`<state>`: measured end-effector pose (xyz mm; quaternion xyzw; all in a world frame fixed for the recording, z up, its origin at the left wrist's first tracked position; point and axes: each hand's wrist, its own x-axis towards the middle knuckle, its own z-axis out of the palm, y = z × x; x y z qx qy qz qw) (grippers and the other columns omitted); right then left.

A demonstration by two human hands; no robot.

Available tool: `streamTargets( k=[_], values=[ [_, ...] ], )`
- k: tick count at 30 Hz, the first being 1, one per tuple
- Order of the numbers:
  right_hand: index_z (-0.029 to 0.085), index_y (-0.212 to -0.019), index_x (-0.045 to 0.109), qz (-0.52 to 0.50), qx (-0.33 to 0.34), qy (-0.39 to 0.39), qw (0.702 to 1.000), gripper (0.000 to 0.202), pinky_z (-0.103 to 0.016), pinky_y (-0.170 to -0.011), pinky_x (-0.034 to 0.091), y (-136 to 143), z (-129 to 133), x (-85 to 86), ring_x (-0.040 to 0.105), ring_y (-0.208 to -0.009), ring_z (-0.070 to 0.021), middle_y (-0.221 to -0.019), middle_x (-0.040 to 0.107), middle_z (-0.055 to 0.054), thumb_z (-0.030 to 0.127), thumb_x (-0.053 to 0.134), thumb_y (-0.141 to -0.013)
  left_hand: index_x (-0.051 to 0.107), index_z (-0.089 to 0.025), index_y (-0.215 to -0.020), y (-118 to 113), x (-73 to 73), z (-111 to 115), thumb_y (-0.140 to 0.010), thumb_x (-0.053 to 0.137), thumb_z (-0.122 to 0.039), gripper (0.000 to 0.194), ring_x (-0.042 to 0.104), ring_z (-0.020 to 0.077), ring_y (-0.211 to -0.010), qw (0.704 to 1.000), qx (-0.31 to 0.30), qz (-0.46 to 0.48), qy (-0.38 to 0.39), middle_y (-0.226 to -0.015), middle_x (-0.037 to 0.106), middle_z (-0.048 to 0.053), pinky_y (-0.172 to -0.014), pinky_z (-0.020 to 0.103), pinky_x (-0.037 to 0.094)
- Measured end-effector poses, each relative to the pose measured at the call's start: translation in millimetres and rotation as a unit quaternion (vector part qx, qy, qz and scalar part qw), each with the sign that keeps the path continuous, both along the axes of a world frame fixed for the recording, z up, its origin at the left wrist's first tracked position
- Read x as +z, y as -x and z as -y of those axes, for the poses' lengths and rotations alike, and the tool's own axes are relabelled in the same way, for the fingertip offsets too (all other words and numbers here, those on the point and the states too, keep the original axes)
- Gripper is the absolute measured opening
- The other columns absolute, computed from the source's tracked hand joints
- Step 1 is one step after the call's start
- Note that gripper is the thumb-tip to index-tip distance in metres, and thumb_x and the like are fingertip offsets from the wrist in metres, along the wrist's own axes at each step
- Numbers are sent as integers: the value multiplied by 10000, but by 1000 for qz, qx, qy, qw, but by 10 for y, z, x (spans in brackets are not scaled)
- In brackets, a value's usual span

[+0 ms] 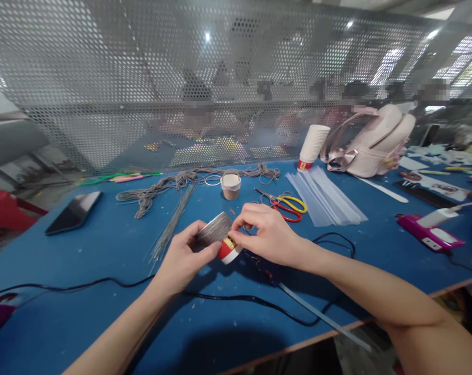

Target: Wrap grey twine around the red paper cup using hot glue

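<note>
A paper cup (pixel 230 251) with a red and white end and grey cord wound round its side is tilted over the middle of the blue table. Fingers and thumb of my left hand (pixel 187 255) grip it from the left. My right hand (pixel 265 234) is pinched at the cup's right side; whatever lies between its fingertips is too small to make out. Just beyond my hands stands a small brown cup with a white top (pixel 231 186). Scissors with red and yellow handles (pixel 285 203) lie past my right hand. Under that hand, a dark tool with a glue stick (pixel 322 315) is partly hidden.
Grey cord bundles (pixel 181 179), thin strands (pixel 173 224) and a phone (pixel 74 212) lie left. Stacked cups (pixel 313 146), clear plastic strips (pixel 325 198), a pink backpack (pixel 371 143) and a purple power strip (pixel 429 233) are right. A black cable (pixel 251 298) crosses the front.
</note>
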<state>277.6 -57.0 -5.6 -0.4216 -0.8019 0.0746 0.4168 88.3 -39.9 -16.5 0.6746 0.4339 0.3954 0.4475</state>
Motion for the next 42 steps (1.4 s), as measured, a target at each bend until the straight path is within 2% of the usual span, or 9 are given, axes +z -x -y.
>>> streamTargets(
  k=[8, 21, 32, 42],
  values=[
    [169, -670, 608, -8, -3, -20, 1000, 127, -261, -661, 376, 6, 31, -34, 521, -674, -120, -657, 561, 22, 133, 673, -773, 567, -165, -689, 24, -62, 2, -692, 647, -329, 183, 445, 100, -588, 999, -16, -21, -32, -619, 492, -47, -542, 203, 374],
    [170, -680, 610, -20, -9, -22, 1000, 119, -266, -661, 364, 19, 69, -33, 516, -665, -118, -658, 559, 20, 131, 651, -785, 581, -163, -675, 25, -27, 22, -673, 636, -319, 165, 449, 107, -589, 999, -3, -26, -46, -617, 506, -38, -541, 210, 377],
    [168, -688, 618, -26, -19, 0, 999, 109, -277, -681, 342, 4, 74, -34, 525, -671, -113, -670, 567, 27, 146, 671, -780, 602, -175, -688, 24, -10, 37, -658, 626, -339, 168, 486, 125, -612, 997, 12, -44, -58, -648, 544, -21, -569, 226, 415],
    [173, -696, 627, -40, -25, 37, 998, 106, -282, -698, 349, -10, 66, -31, 544, -690, -114, -691, 589, 29, 163, 683, -786, 619, -178, -711, 30, -15, 38, -653, 644, -311, 148, 515, 136, -624, 997, 4, -22, -68, -680, 586, -6, -587, 236, 435]
  ],
)
